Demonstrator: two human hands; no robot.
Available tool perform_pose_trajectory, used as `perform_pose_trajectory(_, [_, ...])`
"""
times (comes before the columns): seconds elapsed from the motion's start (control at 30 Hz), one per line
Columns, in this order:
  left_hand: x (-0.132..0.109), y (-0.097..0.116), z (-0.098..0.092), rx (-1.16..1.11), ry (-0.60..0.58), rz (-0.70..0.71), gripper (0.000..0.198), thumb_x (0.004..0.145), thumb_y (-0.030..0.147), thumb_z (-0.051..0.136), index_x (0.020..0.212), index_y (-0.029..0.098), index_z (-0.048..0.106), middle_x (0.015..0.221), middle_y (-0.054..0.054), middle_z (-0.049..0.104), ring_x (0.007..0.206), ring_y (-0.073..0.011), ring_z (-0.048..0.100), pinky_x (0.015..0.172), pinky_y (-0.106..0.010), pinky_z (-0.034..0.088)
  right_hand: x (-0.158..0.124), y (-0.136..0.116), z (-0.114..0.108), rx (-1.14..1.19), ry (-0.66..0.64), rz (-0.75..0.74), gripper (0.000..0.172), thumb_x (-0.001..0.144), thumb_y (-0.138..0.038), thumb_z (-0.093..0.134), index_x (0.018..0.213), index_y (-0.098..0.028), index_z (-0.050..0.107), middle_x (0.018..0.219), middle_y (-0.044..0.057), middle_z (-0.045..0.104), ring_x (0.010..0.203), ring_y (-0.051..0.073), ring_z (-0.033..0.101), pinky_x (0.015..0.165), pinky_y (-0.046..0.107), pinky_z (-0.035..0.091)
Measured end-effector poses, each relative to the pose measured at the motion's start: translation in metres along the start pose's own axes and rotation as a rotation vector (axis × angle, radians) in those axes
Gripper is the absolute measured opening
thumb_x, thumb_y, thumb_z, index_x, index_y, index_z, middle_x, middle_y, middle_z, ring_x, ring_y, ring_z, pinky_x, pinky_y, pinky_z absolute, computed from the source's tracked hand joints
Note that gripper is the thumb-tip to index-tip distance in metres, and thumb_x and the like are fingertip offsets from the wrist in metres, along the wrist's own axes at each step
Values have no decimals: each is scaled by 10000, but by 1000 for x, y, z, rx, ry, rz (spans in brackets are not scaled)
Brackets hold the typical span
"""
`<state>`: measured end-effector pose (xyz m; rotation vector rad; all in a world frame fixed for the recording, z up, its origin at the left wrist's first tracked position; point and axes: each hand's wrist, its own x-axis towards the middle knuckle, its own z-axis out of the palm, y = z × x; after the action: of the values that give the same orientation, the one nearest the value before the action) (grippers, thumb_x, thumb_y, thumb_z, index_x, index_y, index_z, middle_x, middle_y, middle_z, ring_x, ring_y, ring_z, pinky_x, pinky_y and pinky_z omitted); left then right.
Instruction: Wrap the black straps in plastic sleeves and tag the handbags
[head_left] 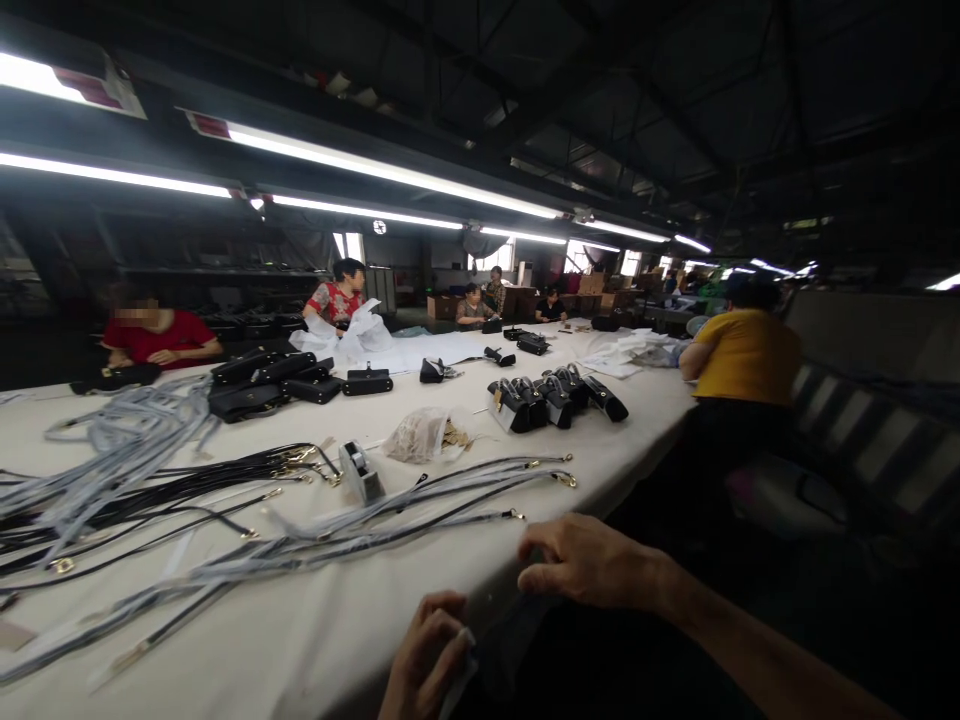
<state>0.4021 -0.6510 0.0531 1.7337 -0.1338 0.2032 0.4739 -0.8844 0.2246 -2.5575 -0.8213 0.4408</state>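
Note:
My left hand [426, 655] is at the front edge of the table, its fingers curled around a small white piece of thin paper or film [466, 645], mostly hidden. My right hand [589, 562] hovers by the edge with fingers bent and a gap between thumb and forefinger; nothing shows in it. Closest to it are the gold clasp ends of several straps [420, 515], dark and partly wrapped in clear film. Beyond these stand a grey tape dispenser [361, 474] and a clear plastic bag [418, 437] with small tan pieces spilling out.
Black straps [247, 470] and film-wrapped straps [135, 430] lie at left. Small black bags [555, 398] stand farther up the long table [300, 620], with more black bags [270, 380] at left. Co-workers sit along the far side; a person in yellow [746, 355] is at the right edge.

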Motion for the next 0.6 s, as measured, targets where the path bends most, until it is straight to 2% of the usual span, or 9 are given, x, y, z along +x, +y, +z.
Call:
perform_pose_trajectory(0.13, [20, 9, 20, -85, 44, 109, 375, 810, 589, 644, 739, 222, 678, 1326, -112, 556, 1272, -306, 495, 1088, -418, 416, 14, -27, 23, -95, -30, -50, 786, 772, -748, 589, 1325, -189, 579, 1013, 141, 708, 960, 343, 638, 847, 413, 454])
perform_pose_trajectory(0.2, [29, 13, 24, -136, 44, 145, 382, 791, 586, 667, 721, 211, 671, 1409, -114, 501, 1333, -336, 440, 1108, -457, 394, 21, -30, 35, -40, -32, -53, 894, 719, -746, 649, 1383, -163, 511, 1073, 169, 699, 1001, 371, 629, 877, 444, 456])
perform_pose_trajectory(0.27, [34, 18, 22, -191, 56, 136, 396, 784, 582, 679, 693, 197, 666, 1471, -111, 449, 1383, -357, 381, 1129, -469, 364, 28, -29, 46, 151, -39, -74, 830, 669, -622, 767, 1338, -185, 542, 1049, 114, 706, 961, 313, 640, 830, 370, 477])
perform_pose_trajectory(0.33, [33, 23, 15, -309, 37, 93, 399, 817, 603, 630, 844, 212, 705, 1511, -104, 407, 1387, -353, 380, 1114, -468, 377, 35, -28, 56, 412, -101, -122, 544, 672, -446, 800, 1131, -193, 654, 925, 28, 700, 830, 209, 633, 710, 259, 463])
perform_pose_trajectory(0.4, [26, 26, 6, -438, -61, 55, 532, 836, 642, 574, 1200, 260, 637, 1501, -115, 421, 1325, -331, 456, 1067, -467, 418, 42, -30, 63, 639, -160, -132, 275, 699, -357, 768, 861, -159, 665, 749, -20, 640, 658, 123, 562, 587, 207, 403])
perform_pose_trajectory(0.47, [16, 20, -4, -449, -263, -8, 725, 791, 611, 648, 1401, 256, 482, 1362, -127, 553, 1176, -303, 563, 1002, -446, 458, 48, -34, 64, 811, -131, -94, 282, 726, -386, 749, 748, -147, 602, 625, -41, 564, 530, 76, 458, 507, 202, 341])
perform_pose_trajectory(0.5, [9, 13, -9, -397, -382, -65, 747, 750, 555, 712, 1389, 229, 502, 1230, -113, 629, 1070, -284, 604, 952, -418, 479, 51, -36, 60, 891, -89, -70, 324, 727, -423, 756, 743, -151, 580, 588, -51, 534, 491, 64, 414, 474, 202, 306])
perform_pose_trajectory(0.53, [2, 3, -15, -323, -478, -141, 672, 719, 476, 756, 1306, 199, 583, 1074, -84, 675, 955, -255, 624, 888, -376, 495, 54, -37, 54, 970, -35, -54, 364, 718, -462, 768, 753, -160, 568, 556, -62, 505, 459, 57, 377, 443, 203, 263])
perform_pose_trajectory(0.6, [-13, -22, -29, -190, -534, -294, 381, 712, 334, 739, 1052, 166, 708, 819, -16, 656, 760, -183, 591, 747, -286, 475, 57, -32, 34, 1099, 153, -30, 424, 677, -517, 804, 768, -187, 554, 507, -80, 444, 419, 50, 315, 411, 213, 180])
